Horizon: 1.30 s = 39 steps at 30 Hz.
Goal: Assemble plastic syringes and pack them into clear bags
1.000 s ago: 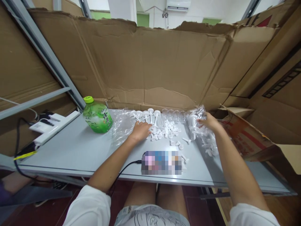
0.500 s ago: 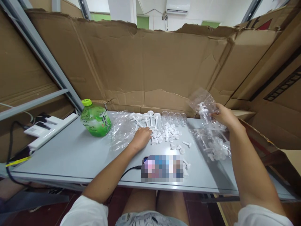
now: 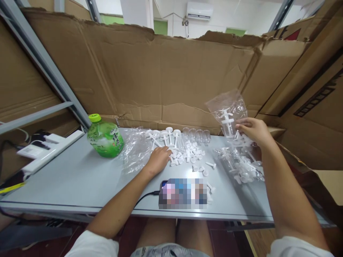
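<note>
My right hand (image 3: pixel 251 130) is raised at the right, its fingers closed on a clear plastic bag (image 3: pixel 237 103). Through the film shows a syringe-like part (image 3: pixel 227 123), a clear barrel with a white winged top. Below the hand, more white and clear parts (image 3: pixel 245 167) lie bunched in clear film. My left hand (image 3: pixel 159 159) lies palm down on the table, fingers loosely extended. Its fingertips reach the white disc-topped rods (image 3: pixel 169 131) and a pile of small white caps (image 3: pixel 189 151). Several clear ribbed cylinders (image 3: pixel 197 135) stand in a row behind the pile.
A green drink bottle (image 3: pixel 105 137) stands left, beside crumpled clear film (image 3: pixel 134 151). A blurred-out phone (image 3: pixel 183 193) with a cable lies near the front edge. Loose white pieces (image 3: pixel 210 165) lie right of centre. Cardboard (image 3: pixel 160 78) walls the back; a power strip (image 3: pixel 53 151) is at left.
The syringe-like part shows more upright and clearer of my right fingers, and the bag's top spreads wider. My left hand stays beside the white parts. The whole view has shifted slightly.
</note>
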Available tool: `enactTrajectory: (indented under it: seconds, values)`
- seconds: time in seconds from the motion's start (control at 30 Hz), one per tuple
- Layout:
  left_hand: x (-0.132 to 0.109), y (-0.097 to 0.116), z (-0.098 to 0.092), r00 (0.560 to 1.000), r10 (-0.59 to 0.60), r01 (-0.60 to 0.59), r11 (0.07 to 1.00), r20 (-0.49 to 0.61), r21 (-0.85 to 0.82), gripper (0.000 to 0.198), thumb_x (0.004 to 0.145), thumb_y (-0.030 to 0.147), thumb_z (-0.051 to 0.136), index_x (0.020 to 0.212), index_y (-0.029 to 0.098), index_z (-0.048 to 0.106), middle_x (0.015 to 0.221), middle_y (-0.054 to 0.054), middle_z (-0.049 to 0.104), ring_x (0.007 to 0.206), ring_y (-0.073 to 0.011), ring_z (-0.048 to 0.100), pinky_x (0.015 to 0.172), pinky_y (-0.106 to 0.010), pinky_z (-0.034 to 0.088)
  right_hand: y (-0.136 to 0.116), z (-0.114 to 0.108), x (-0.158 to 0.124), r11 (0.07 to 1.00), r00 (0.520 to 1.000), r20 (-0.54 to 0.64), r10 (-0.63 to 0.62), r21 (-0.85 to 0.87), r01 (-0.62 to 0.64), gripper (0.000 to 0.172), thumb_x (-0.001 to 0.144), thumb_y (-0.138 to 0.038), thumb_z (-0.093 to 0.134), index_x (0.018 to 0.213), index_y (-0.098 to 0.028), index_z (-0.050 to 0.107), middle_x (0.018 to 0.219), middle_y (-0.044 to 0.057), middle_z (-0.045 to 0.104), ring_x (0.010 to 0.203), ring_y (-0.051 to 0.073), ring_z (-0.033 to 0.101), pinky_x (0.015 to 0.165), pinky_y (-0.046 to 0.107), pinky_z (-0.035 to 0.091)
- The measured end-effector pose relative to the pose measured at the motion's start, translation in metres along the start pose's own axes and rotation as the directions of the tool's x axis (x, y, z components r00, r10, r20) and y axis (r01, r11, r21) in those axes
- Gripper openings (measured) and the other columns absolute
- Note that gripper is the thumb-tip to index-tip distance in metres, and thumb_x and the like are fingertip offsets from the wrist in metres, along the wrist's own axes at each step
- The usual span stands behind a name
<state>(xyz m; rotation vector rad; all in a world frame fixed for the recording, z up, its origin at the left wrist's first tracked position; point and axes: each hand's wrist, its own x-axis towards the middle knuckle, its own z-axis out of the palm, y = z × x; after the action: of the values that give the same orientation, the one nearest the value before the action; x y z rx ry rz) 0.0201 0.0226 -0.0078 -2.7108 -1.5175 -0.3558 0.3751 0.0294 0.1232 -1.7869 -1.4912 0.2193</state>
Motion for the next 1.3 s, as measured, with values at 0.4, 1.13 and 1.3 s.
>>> enactTrajectory:
  seconds: [0.4, 1.13, 1.3]
  values:
    - [0.035, 0.055, -0.044, 0.993, 0.114, -0.04, 0.249, -0.011, -0.968, 0.061, 0.08, 0.041, 0.06, 0.133, 0.024, 0.036, 0.132, -0.015, 0.049, 0.118, -0.0256, 0.05, 0.095, -0.042, 0.042, 0.021, -0.008, -0.087, 0.773, 0.934, 0.356, 0.015, 0.588, -0.236, 0.034, 0.065, -0.037, 0.075, 0.092, -0.02, 0.064, 0.082, 0.005, 0.07, 0.066, 0.016, 0.066, 0.056, 0.027, 0.051]
    - [0.023, 0.108, -0.062, 0.982, 0.184, -0.058, 0.095, -0.04, -0.994, 0.046, 0.09, 0.039, 0.042, 0.134, 0.028, 0.041, 0.105, -0.009, 0.066, 0.075, -0.015, 0.066, 0.069, -0.031, 0.056, -0.016, 0.019, -0.13, 0.696, 0.993, 0.059, -0.101, 0.717, 0.028, 0.021, 0.074, -0.035, 0.067, 0.087, -0.021, 0.06, 0.066, 0.0, 0.064, 0.053, 0.014, 0.061, 0.044, 0.024, 0.043]
    - [0.014, 0.101, -0.07, 0.938, 0.275, -0.291, 0.295, -0.211, -0.91, 0.047, 0.09, 0.034, 0.042, 0.136, 0.029, 0.035, 0.093, -0.004, 0.066, 0.065, -0.011, 0.061, 0.063, -0.026, 0.053, -0.018, 0.01, -0.135, 0.656, 0.961, 0.154, -0.228, 0.754, 0.035, 0.035, 0.075, -0.033, 0.067, 0.104, -0.027, 0.049, 0.061, -0.005, 0.062, 0.047, 0.012, 0.058, 0.043, 0.023, 0.044]
